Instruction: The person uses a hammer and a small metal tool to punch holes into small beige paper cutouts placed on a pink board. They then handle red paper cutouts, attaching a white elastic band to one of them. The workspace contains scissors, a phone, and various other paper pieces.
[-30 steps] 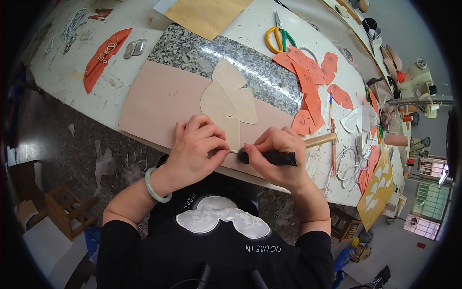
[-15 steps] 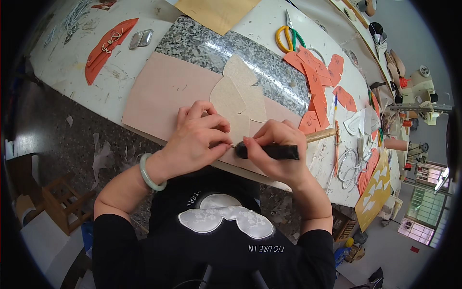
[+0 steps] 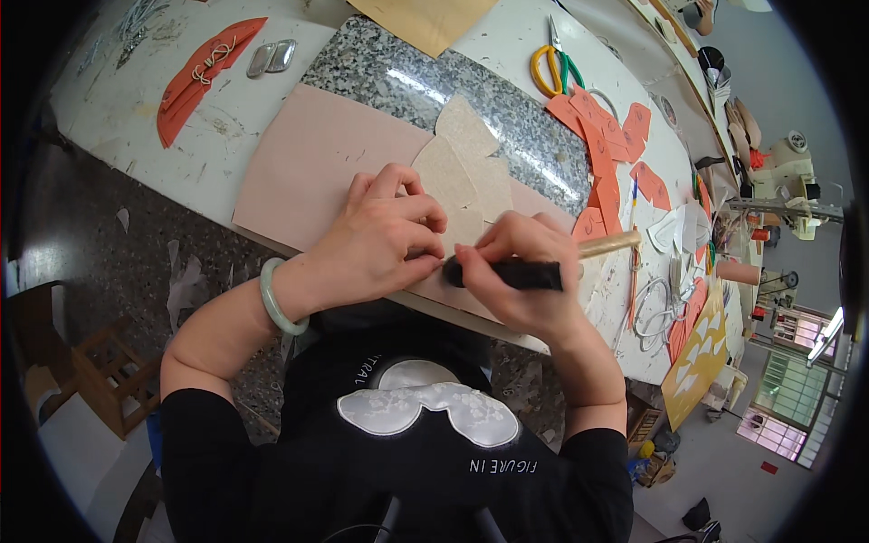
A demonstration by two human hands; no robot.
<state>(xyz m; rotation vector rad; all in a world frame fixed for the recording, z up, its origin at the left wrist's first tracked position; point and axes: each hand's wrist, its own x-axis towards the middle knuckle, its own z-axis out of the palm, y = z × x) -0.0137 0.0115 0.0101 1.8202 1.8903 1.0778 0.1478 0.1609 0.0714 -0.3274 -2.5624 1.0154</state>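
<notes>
My right hand (image 3: 529, 276) is wrapped round a black, thick-handled tool (image 3: 455, 273) with a rounded end. A pale wooden handle (image 3: 611, 244) sticks out beyond that hand; whether it belongs to the same tool I cannot tell. Close by, my left hand (image 3: 385, 240) has its fingers curled and its thumb near the tool's rounded end. What its fingertips hold, if anything, is hidden. Thin beige cut pieces (image 3: 448, 172) overlap just beyond both hands. They lie partly on a pinkish sheet (image 3: 312, 158) and partly on a speckled stone slab (image 3: 362, 59).
Scissors (image 3: 557, 63) with yellow and green handles lie beyond orange cut pieces (image 3: 597, 136) at the right. White cord (image 3: 652, 303) is coiled nearby. A tied orange bundle (image 3: 208, 77) and small metal pieces (image 3: 272, 57) lie far left. The white table's edge is right before me.
The view has shifted slightly, moving the table things a little to the right. Both hands stay close together; the tool's rounded end remains beside my left thumb.
</notes>
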